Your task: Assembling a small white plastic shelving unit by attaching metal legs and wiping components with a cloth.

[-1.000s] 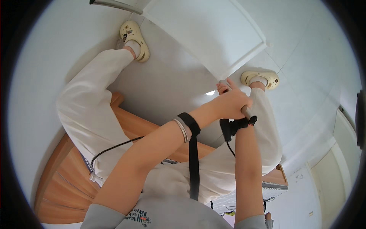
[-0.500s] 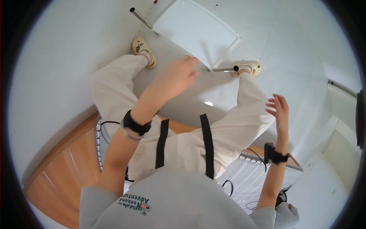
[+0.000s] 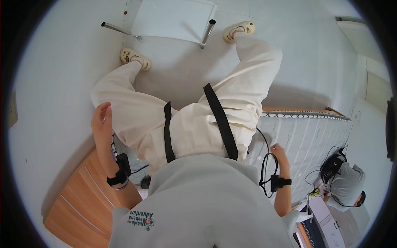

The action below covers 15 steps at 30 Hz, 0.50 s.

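My left hand (image 3: pixel 101 124) is empty, its fingers and thumb apart, beside my left thigh in cream trousers (image 3: pixel 132 101). My right hand (image 3: pixel 281 156) is low on the right, over the pale mattress (image 3: pixel 306 140) and close to a looped black cable (image 3: pixel 264 165). Its fingers look bent, but I cannot make out whether they touch the cable. A black strap with a small device is on each wrist. On the floor ahead lies a white panel (image 3: pixel 173 18) with metal tube legs (image 3: pixel 208 33) sticking up, apart from both hands.
My feet in cream clogs (image 3: pixel 134 58) stand near the panel. A wooden bed end (image 3: pixel 82 198) is at the left, next to a white wall (image 3: pixel 53 103). At the lower right, another person in a grey shirt (image 3: pixel 346 186) bends near a black bag (image 3: pixel 332 167) and white drawers (image 3: pixel 331 231).
My left hand has gone from in front of me, near the panel, back to my left thigh. My right hand has lowered toward the mattress. The view has shifted, showing more of the other person.
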{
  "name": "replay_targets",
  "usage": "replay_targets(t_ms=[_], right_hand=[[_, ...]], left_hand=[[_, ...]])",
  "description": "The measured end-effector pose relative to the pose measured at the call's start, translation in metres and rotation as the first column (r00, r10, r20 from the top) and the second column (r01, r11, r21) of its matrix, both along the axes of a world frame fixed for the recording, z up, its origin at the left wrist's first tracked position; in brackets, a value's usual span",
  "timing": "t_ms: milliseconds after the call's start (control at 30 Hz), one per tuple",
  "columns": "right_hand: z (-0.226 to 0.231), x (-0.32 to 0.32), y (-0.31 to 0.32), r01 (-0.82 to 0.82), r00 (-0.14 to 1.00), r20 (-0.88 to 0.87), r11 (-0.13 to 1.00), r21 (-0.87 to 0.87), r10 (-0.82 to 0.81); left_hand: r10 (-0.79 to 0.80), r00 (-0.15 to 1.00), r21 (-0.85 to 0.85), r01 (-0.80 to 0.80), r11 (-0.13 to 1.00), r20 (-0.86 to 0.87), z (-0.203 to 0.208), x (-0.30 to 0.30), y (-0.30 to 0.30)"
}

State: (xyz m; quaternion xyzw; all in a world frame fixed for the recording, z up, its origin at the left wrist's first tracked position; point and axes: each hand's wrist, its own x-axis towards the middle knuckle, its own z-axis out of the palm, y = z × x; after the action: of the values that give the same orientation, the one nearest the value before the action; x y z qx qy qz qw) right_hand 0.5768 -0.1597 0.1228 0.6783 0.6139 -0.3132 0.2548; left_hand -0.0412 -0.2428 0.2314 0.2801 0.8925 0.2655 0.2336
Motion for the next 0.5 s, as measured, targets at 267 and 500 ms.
replay_targets(t_ms=[267,500], right_hand=[[-0.085,0.044,-0.097,0.003,0.877,-0.446,0.929,-0.369,-0.18],[-0.105,-0.042,-0.053,-0.153,0.849,-0.501,0.829,-0.538,-0.167]], left_hand=[[0.038,0.995,0.081,-0.031,0.996,-0.094,0.012,-0.008,-0.016],[0.324,0.901,0.007,-0.336,0.942,-0.289,0.04,-0.034,-0.126]])
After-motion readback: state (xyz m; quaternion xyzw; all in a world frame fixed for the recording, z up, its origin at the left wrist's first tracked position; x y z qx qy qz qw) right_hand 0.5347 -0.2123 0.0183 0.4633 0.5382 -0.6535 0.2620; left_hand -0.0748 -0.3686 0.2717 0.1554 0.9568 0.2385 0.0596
